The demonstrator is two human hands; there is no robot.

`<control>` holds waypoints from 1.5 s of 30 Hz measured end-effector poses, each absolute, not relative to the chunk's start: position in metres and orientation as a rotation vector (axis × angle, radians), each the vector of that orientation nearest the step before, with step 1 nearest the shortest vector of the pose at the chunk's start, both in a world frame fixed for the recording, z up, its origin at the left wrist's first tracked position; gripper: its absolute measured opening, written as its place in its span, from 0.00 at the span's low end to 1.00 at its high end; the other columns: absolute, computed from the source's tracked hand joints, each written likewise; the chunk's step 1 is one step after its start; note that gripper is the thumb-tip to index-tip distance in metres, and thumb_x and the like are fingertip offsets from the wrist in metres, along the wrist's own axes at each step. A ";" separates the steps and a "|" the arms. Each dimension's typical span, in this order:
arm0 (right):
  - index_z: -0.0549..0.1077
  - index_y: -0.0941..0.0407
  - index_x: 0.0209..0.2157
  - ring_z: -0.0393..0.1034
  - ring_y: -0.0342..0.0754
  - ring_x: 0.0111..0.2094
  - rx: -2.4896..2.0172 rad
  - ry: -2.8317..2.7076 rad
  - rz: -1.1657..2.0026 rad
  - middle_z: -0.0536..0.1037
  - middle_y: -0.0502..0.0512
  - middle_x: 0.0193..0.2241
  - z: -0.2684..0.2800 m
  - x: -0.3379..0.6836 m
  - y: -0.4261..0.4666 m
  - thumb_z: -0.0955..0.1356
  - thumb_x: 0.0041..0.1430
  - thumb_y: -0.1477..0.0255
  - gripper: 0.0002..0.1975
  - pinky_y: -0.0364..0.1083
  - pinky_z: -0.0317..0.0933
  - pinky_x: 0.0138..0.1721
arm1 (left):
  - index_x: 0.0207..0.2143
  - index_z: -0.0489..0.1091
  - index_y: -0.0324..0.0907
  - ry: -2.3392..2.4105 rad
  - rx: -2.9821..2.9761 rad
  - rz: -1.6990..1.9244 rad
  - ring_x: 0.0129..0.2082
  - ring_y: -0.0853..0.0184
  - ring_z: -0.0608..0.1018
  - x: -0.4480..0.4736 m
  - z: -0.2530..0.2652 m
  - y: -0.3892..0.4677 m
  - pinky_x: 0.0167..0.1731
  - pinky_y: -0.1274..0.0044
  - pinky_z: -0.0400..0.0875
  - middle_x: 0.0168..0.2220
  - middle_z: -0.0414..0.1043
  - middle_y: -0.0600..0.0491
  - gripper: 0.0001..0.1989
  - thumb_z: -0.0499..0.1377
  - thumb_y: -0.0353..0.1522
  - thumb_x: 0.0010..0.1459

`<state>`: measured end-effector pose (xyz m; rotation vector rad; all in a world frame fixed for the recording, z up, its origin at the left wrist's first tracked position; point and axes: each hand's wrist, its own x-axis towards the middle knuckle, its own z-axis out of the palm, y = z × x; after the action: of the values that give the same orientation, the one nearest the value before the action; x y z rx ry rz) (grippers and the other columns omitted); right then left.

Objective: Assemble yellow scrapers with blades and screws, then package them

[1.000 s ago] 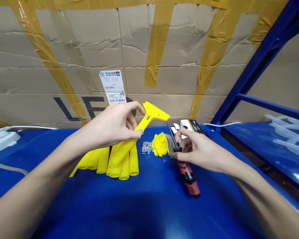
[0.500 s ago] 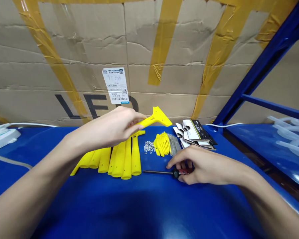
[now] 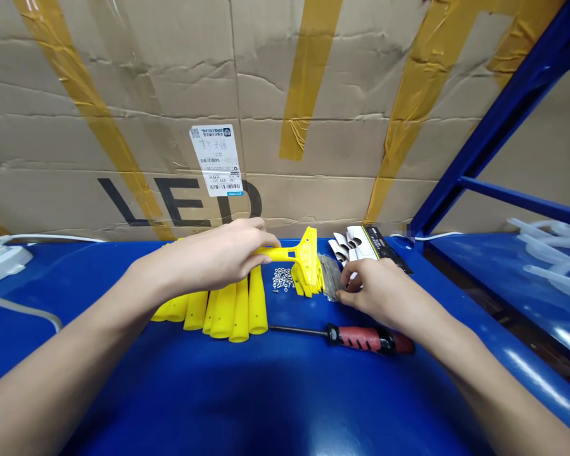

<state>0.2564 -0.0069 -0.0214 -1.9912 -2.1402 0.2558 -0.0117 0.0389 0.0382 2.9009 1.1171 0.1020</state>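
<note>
One yellow plastic T-shaped scraper [image 3: 308, 256], pinched in your left hand [image 3: 225, 254], points rightward, long axis nearly level; your right hand [image 3: 377, 286], narrowly curled, is at thin grey strips [image 3: 330, 273], grip unclear.

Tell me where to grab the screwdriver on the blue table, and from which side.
I'd grip the screwdriver around its thick red-and-black handle, from above and the right. It lies flat with the handle pointing right, while the thin shaft points left, its tip close to the yellow scrapers. The right hand is nearer.
</note>
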 end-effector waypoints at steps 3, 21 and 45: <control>0.80 0.55 0.29 0.76 0.51 0.30 -2.049 -2.115 0.246 0.81 0.56 0.27 -0.020 0.254 -0.007 0.73 0.49 0.76 0.04 0.47 0.64 0.31 | 0.56 0.73 0.44 1.142 2.887 0.082 0.48 0.58 0.76 -0.011 0.038 0.038 0.50 0.67 0.70 0.49 0.73 0.45 0.20 0.48 0.37 0.69; 0.80 0.56 0.29 0.77 0.51 0.27 -1.987 -2.066 0.170 0.81 0.56 0.24 -0.030 0.256 -0.001 0.72 0.48 0.74 0.04 0.48 0.67 0.29 | 0.57 0.73 0.41 1.205 2.878 0.065 0.48 0.56 0.77 -0.010 0.042 0.034 0.51 0.65 0.71 0.49 0.73 0.44 0.20 0.49 0.36 0.69; 0.72 0.53 0.53 0.77 0.51 0.28 -1.756 -1.691 0.656 0.82 0.48 0.25 -0.014 0.256 -0.007 0.70 0.41 0.78 0.32 0.48 0.67 0.32 | 0.51 0.70 0.40 1.246 2.859 0.039 0.45 0.58 0.77 -0.015 0.043 0.031 0.46 0.66 0.71 0.48 0.72 0.45 0.16 0.47 0.34 0.69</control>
<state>0.2562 -0.0070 -0.0142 -1.7564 -1.6907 0.6562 -0.0148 0.0310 0.0430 2.8590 1.2459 0.0393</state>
